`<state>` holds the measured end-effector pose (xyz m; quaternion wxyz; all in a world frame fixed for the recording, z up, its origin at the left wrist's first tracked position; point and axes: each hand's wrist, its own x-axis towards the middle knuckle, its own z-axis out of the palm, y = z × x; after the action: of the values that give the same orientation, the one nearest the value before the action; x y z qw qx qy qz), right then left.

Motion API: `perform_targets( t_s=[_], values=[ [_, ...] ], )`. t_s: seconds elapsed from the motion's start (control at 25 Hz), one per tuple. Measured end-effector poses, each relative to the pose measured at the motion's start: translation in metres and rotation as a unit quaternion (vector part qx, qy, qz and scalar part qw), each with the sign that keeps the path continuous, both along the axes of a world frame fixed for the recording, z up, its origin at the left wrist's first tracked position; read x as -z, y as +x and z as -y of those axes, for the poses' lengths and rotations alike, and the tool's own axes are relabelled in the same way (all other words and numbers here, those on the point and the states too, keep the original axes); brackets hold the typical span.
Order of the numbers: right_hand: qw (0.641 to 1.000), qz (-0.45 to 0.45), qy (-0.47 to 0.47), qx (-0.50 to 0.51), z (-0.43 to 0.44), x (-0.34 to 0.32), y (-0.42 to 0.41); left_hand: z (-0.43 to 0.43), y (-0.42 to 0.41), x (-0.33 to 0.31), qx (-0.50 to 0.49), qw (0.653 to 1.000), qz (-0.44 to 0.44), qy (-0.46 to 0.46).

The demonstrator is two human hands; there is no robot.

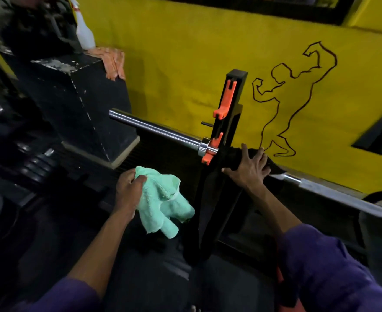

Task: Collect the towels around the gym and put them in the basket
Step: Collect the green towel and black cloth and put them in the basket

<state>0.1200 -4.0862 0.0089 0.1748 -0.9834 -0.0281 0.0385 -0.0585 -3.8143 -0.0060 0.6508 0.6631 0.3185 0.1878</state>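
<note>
My left hand (128, 190) is closed around a mint-green towel (165, 203) that hangs down from the fist at the centre of the head view. My right hand (248, 167) lies with spread fingers on a black towel (273, 164) draped over the barbell (154, 129), just right of the rack upright (226, 140). I cannot tell whether the fingers are clamped on it. An orange towel (112, 60) lies on top of a black box (82, 97) at upper left. No basket is in view.
The barbell rests on orange hooks (223, 97) of the black upright and runs on to the lower right (334, 194). A white spray bottle (85, 34) stands behind the orange towel. Weight plates (34, 163) lie at left. A yellow wall (185, 52) is close behind.
</note>
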Motion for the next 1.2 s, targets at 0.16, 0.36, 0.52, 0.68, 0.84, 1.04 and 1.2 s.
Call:
perform_targets(
  t_s=[0.16,0.36,0.52,0.68,0.84,1.04,1.2],
  values=[
    [0.996,0.021,-0.083,-0.003,0.006,0.006,0.021,0.007,0.02,0.001,-0.02,1.0,-0.003,0.014],
    [0.992,0.075,-0.074,-0.065,0.027,0.003,0.033,0.011,0.034,0.0,-0.041,0.998,-0.033,0.036],
    [0.993,0.087,0.034,-0.07,0.032,-0.004,0.023,0.013,0.024,-0.001,-0.038,0.998,-0.025,0.045],
    [0.986,0.101,0.119,-0.065,0.032,-0.017,-0.009,0.009,0.002,-0.004,-0.043,0.999,-0.017,0.019],
    [0.981,0.113,0.145,-0.062,0.029,-0.029,-0.054,0.001,-0.027,-0.009,-0.033,0.999,0.006,-0.001],
    [0.982,0.106,0.149,-0.048,0.01,-0.037,-0.142,-0.023,-0.1,-0.019,-0.021,0.999,0.031,-0.008],
    [0.982,0.111,0.14,-0.057,-0.015,-0.036,-0.23,-0.047,-0.175,-0.018,-0.009,1.0,0.028,-0.008]
  ],
)
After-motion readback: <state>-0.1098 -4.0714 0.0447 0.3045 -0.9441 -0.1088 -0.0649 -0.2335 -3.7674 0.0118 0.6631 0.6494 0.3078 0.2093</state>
